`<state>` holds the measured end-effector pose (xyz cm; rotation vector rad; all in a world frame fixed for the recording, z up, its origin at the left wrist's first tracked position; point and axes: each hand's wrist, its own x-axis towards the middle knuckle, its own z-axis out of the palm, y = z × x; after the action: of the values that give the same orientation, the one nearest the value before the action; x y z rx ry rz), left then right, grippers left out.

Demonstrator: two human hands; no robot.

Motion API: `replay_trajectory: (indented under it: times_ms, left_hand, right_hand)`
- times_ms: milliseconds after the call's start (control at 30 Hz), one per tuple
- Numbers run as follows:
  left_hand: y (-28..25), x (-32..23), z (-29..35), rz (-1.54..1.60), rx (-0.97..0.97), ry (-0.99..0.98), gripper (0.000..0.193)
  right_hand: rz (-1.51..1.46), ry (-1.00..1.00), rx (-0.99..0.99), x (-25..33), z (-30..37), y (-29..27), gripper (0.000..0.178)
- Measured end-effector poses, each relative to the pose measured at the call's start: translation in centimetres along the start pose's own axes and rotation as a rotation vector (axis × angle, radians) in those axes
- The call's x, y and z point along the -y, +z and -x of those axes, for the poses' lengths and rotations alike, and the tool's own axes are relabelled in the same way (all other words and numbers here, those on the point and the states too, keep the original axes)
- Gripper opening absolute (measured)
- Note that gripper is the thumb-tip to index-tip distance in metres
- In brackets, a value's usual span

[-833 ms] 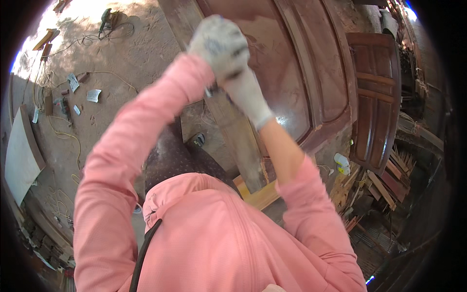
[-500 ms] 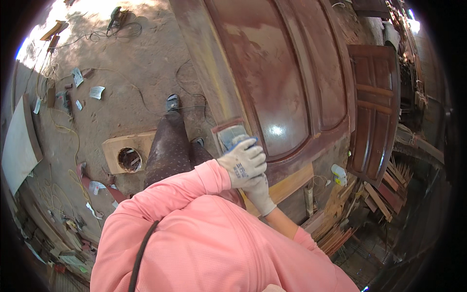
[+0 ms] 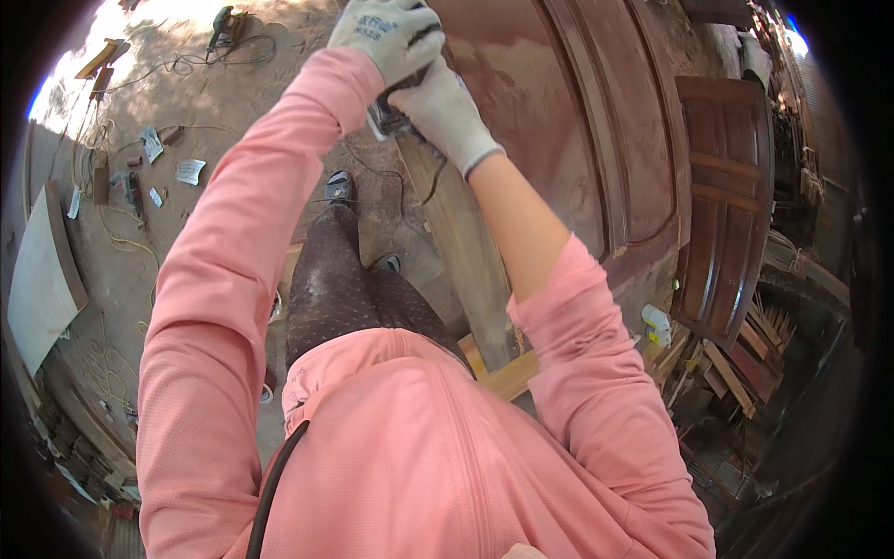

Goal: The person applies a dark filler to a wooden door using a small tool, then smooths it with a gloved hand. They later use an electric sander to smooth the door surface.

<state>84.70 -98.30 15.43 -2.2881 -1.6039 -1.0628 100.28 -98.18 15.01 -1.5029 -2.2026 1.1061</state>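
Observation:
Both my gloved hands are on an electric sander (image 3: 386,117), far out over the left edge of a large brown panelled wooden door (image 3: 535,121). My left hand (image 3: 389,39) is closed over its far part, and my right hand (image 3: 450,110) wraps its near end, where a black cord (image 3: 435,179) hangs down. The hands hide most of the tool, and its sanding face is not visible. Below the hands, the door's bare, dull edge board (image 3: 470,270) runs toward me.
A second panelled door (image 3: 722,205) lies at the right beside wood scraps (image 3: 736,373) and a white bottle (image 3: 656,321). On the ground at the left are another power tool (image 3: 223,30), loose cords, paper pieces (image 3: 190,171) and a pale curved board (image 3: 47,279).
Both hands and the sander have moved away from my body, up along the door's left edge. My arms are now stretched out, and the near part of the edge board is uncovered.

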Motion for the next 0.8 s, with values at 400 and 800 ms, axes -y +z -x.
replay_trajectory:
  times_ms: [400,800]
  left_hand:
    - [0.0,-33.1,13.5,0.613,0.666,0.33,0.034]
    - [1.7,-14.2,3.6,0.388,0.248,0.156,0.023]
  right_hand:
    - [-0.272,0.328,-0.088,-16.8,42.4,-2.3,0.049]
    - [0.158,-0.096,-0.16,-10.2,17.5,-3.5,0.065]
